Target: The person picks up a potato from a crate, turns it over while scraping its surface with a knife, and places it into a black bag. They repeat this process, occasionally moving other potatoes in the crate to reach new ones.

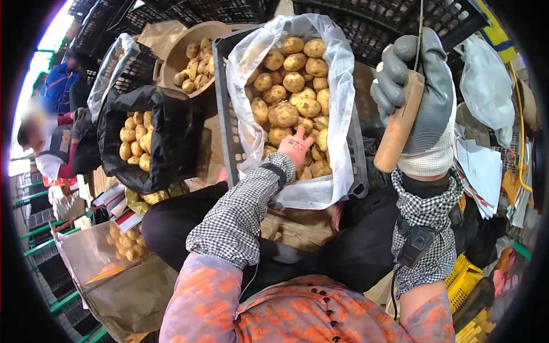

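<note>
My left hand point(295, 151), in a pink glove, reaches into a black plastic crate point(228, 146) of potatoes point(283, 114). Its fingers lie apart on the potatoes at the near half of the crate, with no potato visibly gripped. White plastic liner point(311, 195) hangs over the crate's rim. Raised to the right of the crate, my right hand point(430, 114) wears a grey-coated glove. It is closed around a wooden-handled knife point(400, 126), whose thin blade points up and is seen nearly edge-on.
Left of the crate stands a black-lined box point(177, 131) of potatoes. Behind it is a tan basin point(171, 66) with more potatoes. A co-worker point(54, 134) sits at the far left. A clear plastic bag point(486, 86) and papers point(479, 171) lie at the right.
</note>
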Demonstrator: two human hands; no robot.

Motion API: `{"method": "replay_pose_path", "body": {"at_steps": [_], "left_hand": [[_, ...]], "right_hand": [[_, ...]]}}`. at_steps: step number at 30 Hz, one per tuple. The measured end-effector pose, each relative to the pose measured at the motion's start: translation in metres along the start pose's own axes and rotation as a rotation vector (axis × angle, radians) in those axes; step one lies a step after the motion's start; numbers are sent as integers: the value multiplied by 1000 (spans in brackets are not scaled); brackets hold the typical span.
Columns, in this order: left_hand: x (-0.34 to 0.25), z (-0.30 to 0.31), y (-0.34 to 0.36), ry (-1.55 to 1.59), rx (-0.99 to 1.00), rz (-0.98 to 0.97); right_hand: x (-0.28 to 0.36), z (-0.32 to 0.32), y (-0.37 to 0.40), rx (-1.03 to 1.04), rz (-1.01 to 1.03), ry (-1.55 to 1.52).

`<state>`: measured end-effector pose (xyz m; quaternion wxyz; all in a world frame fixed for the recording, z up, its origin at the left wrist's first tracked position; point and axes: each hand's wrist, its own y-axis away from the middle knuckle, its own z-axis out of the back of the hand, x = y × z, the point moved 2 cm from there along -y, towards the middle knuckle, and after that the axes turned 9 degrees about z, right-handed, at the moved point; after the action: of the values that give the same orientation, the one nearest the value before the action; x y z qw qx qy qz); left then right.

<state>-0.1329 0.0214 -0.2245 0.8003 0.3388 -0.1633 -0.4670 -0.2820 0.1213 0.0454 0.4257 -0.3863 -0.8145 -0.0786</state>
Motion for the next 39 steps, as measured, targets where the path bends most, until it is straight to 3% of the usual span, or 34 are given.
{"method": "replay_pose_path", "body": {"at_steps": [4, 7, 12, 14, 16, 19, 24, 26, 27, 28, 29, 30, 31, 32, 33, 34, 36, 37, 39], "left_hand": [[7, 9, 13, 276, -65, 96], [14, -3, 5, 199, -57, 99], [22, 2, 11, 370, -41, 7], [31, 33, 44, 1166, 38, -95], [43, 71, 84, 1439, -98, -338], [51, 126, 155, 1687, -115, -435], [68, 137, 233, 1817, -334, -470], [66, 139, 249, 1904, -334, -466], [68, 128, 244, 1961, -274, -510], [69, 119, 242, 1899, -256, -383], [68, 115, 238, 1677, -360, -371], [65, 109, 230, 1423, -455, -338], [63, 110, 223, 1319, -513, -370], [63, 110, 221, 1260, -531, -324], [63, 106, 214, 1364, -505, -344], [70, 106, 212, 1363, -541, -313], [70, 104, 199, 1626, -204, -325], [68, 100, 192, 1626, -211, -322], [69, 102, 191, 1507, -756, -554]], "right_hand": [[6, -4, 5, -52, -8, 19], [8, -10, 10, -101, -26, 137], [-3, -8, 12, -178, -88, 179], [-1, -13, 13, -146, -90, 210], [-10, -11, 15, -94, -126, 183], [-24, -21, 20, 26, -208, 258], [-51, -49, 44, 223, -394, 307], [-68, -52, 59, 147, -445, 258], [-81, -39, 64, 198, -563, 236], [-97, -20, 75, 72, -591, 334], [-96, -20, 76, 157, -565, 196], [-106, -12, 81, -17, -453, 275], [-86, -37, 79, 13, -536, 247], [-99, -16, 77, 31, -412, 316], [-103, -18, 74, 198, -310, 430], [-94, -28, 70, 315, -344, 620], [-99, -45, 74, 293, -359, 505], [-101, -39, 73, 264, -338, 513], [-108, -31, 75, 108, -216, 605]]}}
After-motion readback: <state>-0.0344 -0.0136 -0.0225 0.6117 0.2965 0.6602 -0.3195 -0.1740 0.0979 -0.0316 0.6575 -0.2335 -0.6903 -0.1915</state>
